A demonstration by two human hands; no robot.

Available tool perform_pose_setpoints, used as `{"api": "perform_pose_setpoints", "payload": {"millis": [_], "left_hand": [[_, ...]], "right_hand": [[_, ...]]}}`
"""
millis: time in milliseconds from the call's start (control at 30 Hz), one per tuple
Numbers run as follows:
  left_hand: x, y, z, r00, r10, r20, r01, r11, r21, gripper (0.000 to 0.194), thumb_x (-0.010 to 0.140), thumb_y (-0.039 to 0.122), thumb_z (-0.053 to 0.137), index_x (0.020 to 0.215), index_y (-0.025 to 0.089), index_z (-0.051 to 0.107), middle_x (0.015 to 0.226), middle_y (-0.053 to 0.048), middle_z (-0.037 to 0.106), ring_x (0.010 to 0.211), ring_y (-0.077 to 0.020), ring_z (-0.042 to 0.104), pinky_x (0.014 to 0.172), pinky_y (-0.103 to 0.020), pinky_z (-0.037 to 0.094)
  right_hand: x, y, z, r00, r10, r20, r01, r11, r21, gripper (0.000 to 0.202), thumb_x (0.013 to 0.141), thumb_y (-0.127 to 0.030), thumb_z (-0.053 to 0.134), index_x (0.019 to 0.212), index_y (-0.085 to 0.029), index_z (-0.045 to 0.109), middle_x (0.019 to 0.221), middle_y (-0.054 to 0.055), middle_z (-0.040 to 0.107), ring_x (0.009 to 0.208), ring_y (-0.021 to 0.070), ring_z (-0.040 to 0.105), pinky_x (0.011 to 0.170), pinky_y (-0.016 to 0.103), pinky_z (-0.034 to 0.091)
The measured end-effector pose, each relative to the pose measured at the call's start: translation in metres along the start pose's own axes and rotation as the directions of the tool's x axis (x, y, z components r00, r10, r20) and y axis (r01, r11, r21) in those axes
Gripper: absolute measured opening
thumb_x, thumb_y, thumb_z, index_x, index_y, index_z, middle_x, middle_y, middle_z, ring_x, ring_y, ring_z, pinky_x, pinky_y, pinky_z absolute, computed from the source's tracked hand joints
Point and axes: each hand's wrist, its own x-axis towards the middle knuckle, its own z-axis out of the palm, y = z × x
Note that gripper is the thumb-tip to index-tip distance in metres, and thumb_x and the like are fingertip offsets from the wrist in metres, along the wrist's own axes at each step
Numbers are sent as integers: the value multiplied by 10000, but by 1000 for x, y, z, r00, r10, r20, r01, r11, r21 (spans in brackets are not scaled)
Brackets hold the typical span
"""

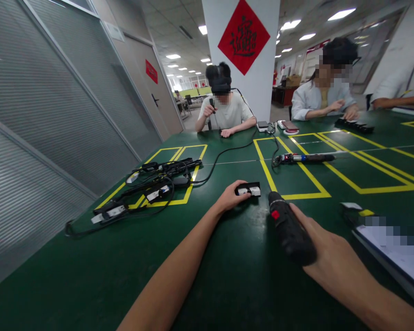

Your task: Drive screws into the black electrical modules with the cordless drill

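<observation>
My left hand [229,196] is closed around one end of a small black case with white labels [254,187], low over the green table [224,271]. My fingers cover part of the case, so its inside cannot be made out. In my right hand [326,248] is a black cordless drill [290,230] with a red mark on its side. The drill's front end points forward, just right of the case and apart from it. Whether a bit sits in its chuck cannot be seen.
At left lies a pile of black power strips and cables [158,181]. An electric screwdriver [305,158] lies right of centre. A clipboard with papers [396,248] is at my right. Across the table, one person [239,110] holds a screwdriver; another [301,99] handles black parts [354,125].
</observation>
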Motion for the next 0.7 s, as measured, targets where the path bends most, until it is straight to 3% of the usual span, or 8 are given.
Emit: {"api": "perform_pose_setpoints", "payload": {"millis": [100, 167, 300, 400, 467, 533, 633, 700], "left_hand": [[0, -3, -1, 999, 25, -32, -25, 1000, -1, 505, 750, 386, 649, 1194, 180, 525, 1104, -55, 604, 928, -183, 593, 821, -297, 476], [-1, -4, -1, 997, 39, -63, -39, 999, 3, 513, 744, 382, 658, 1197, 180, 527, 1136, -64, 593, 969, -195, 584, 854, -310, 467], [-2, -5, -1, 995, 51, -87, -51, 999, 6, 507, 749, 372, 657, 1202, 181, 534, 1153, -76, 588, 1003, -208, 575, 896, -335, 455], [-2, -4, -1, 996, 46, -80, -45, 999, 6, 508, 750, 365, 659, 1208, 182, 533, 1158, -79, 588, 1026, -218, 570, 920, -350, 446], [-1, -4, -1, 997, 44, -69, -43, 999, 10, 511, 752, 364, 657, 1213, 184, 530, 1165, -78, 585, 1052, -227, 562, 943, -364, 436], [-1, -5, -1, 996, 60, -62, -59, 998, 7, 506, 765, 369, 643, 1221, 186, 523, 1179, -80, 578, 1081, -232, 551, 965, -373, 425], [-2, -4, -1, 990, 121, -76, -120, 993, 17, 479, 812, 359, 586, 1249, 187, 496, 1237, -90, 542, 1146, -228, 518, 1015, -382, 394], [-5, -2, -1, 975, 186, -118, -178, 981, 81, 479, 824, 330, 567, 1270, 183, 471, 1293, -105, 499, 1215, -231, 467, 1062, -396, 351]], "right_hand": [[4, -10, 15, 996, -24, 91, 33, 995, -98, 841, 750, -69, 472, 1515, -171, 136, 1124, 188, 613, 817, 332, 683, 652, 453, 530], [6, -18, 24, 991, -18, 136, 35, 992, -121, 888, 699, -43, 513, 1512, -134, 165, 1098, 214, 610, 842, 358, 673, 655, 465, 530], [9, -38, 29, 972, 12, 235, 22, 990, -140, 934, 666, -149, 664, 1494, -95, 233, 1170, 268, 594, 927, 392, 659, 692, 472, 552], [12, -48, 14, 964, 18, 265, 25, 987, -159, 873, 684, -218, 698, 1459, -64, 328, 1131, 275, 640, 868, 399, 682, 665, 496, 561], [20, -51, -3, 973, 9, 232, 34, 983, -182, 757, 742, -295, 675, 1415, -58, 421, 1082, 267, 671, 875, 427, 669, 669, 551, 542], [36, -50, -17, 990, -11, 141, 39, 980, -195, 687, 830, -383, 597, 1424, -93, 409, 1116, 250, 662, 918, 410, 655, 702, 563, 525], [75, -43, -25, 997, -68, -27, 62, 980, -188, 506, 911, -376, 542, 1366, -183, 437, 1168, 120, 637, 1001, 269, 635, 815, 477, 509], [105, -36, -16, 989, -110, -99, 94, 984, -155, 369, 918, -338, 556, 1259, -200, 527, 1187, 78, 623, 978, 228, 638, 821, 451, 510]]}}
